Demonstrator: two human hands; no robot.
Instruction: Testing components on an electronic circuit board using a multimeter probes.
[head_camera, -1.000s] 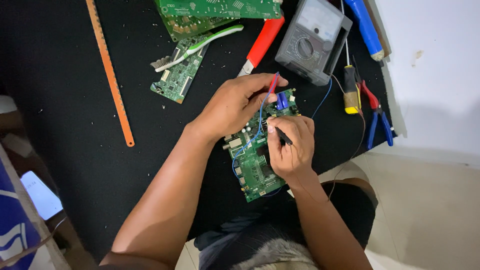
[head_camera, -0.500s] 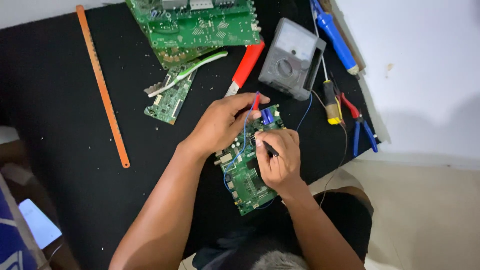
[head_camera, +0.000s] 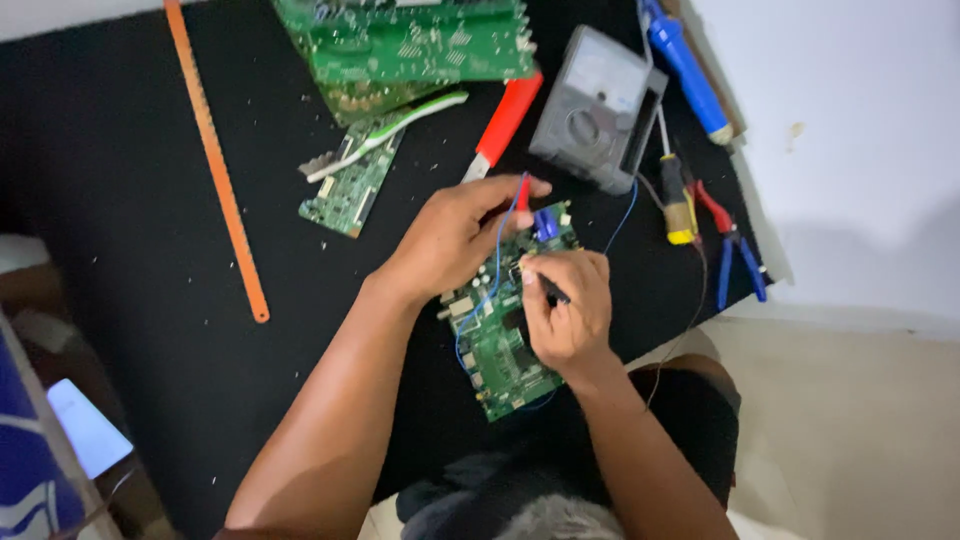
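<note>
A small green circuit board (head_camera: 500, 355) lies on the black mat (head_camera: 130, 300) in front of me. My left hand (head_camera: 455, 235) rests on its upper end and pinches a red probe (head_camera: 522, 190) with a blue wire trailing from it. My right hand (head_camera: 565, 305) grips a black probe (head_camera: 548, 288) and presses its tip onto the board near a blue component (head_camera: 545, 225).
A grey multimeter (head_camera: 598, 108) sits behind the board. Beside it lie a red-handled tool (head_camera: 505, 125), a blue tool (head_camera: 685, 65), a yellow-tipped screwdriver (head_camera: 677, 200) and red-and-blue pliers (head_camera: 730, 250). Larger green boards (head_camera: 410, 45), a small board (head_camera: 355, 180) and an orange saw blade (head_camera: 215, 160) lie further left.
The view has shifted, so the things sit lower and further left in frame. Both hands stay on the small board with their probes, almost unmoved.
</note>
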